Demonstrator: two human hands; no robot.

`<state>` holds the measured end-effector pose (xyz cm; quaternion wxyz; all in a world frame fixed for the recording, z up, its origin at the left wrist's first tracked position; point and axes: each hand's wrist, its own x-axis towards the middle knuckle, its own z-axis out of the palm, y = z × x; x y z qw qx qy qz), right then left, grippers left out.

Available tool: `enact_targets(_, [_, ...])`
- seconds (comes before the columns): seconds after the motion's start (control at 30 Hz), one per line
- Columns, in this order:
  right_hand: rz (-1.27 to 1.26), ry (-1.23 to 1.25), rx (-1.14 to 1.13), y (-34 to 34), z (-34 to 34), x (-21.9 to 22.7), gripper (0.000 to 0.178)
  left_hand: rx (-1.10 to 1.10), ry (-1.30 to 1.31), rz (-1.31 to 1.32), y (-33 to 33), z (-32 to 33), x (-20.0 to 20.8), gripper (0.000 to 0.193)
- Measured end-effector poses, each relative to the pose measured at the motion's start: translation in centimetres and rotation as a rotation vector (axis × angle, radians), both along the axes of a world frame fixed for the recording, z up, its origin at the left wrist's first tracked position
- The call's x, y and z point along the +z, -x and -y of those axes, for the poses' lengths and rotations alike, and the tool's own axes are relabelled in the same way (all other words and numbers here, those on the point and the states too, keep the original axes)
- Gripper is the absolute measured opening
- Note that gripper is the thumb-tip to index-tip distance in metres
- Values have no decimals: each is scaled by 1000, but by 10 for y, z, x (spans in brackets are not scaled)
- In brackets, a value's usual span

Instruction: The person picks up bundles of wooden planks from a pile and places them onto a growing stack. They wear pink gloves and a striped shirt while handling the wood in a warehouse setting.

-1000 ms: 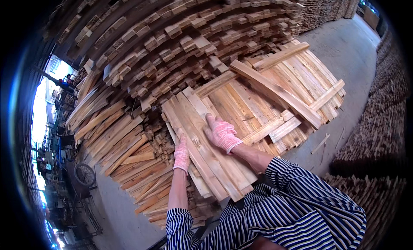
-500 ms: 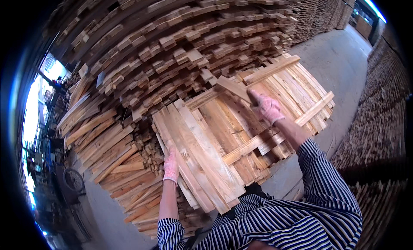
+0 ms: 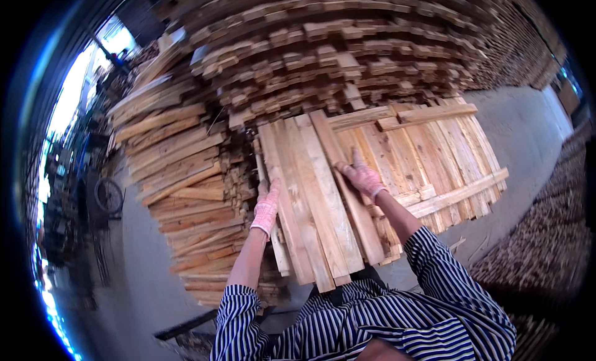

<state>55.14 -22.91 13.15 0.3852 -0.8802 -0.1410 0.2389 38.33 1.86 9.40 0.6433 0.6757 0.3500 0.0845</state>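
I wear pink knit gloves and a blue-and-white striped shirt. My left hand (image 3: 267, 207) presses against the left edge of a bundle of long wooden planks (image 3: 313, 199) that lies in front of me. My right hand (image 3: 363, 175) rests on top of the rightmost plank of that bundle, fingers spread flat on the wood. The bundle lies over the near side of a wooden pallet (image 3: 434, 162) made of slats and cross battens.
A tall stack of rough timber (image 3: 298, 57) rises behind the pallet, and more stacked boards (image 3: 180, 175) fill the left. Grey concrete floor (image 3: 528, 131) shows at right. A wheel (image 3: 108, 196) stands at far left by the bright opening.
My right hand came back from the far batten of the pallet onto the plank bundle. The left hand stayed at the bundle's left edge. The view swung so the bundle looks more upright.
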Motion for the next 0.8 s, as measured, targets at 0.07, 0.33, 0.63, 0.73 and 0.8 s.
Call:
enact_targets(0.07, [-19,-84,46,15,-10,4,98,26,-97,-49,35,-35,-39,94])
enact_targets(0.33, [-277,-380,-4,52,-44,-64,69,135,-40,-138,45,-36,-64,80])
enact_targets(0.63, [-318,-485,-8,14,-101,-60,74,113,-3,50,14,-82,-28,88])
enact_targets(0.73, [-353,-467,-42,24,-100,-68,62,149,4,-141,19,-66,-12,86])
enact_targets(0.8, [-407,-510,-49,29,-108,-47,55,137,1,-125,25,-65,-5,79])
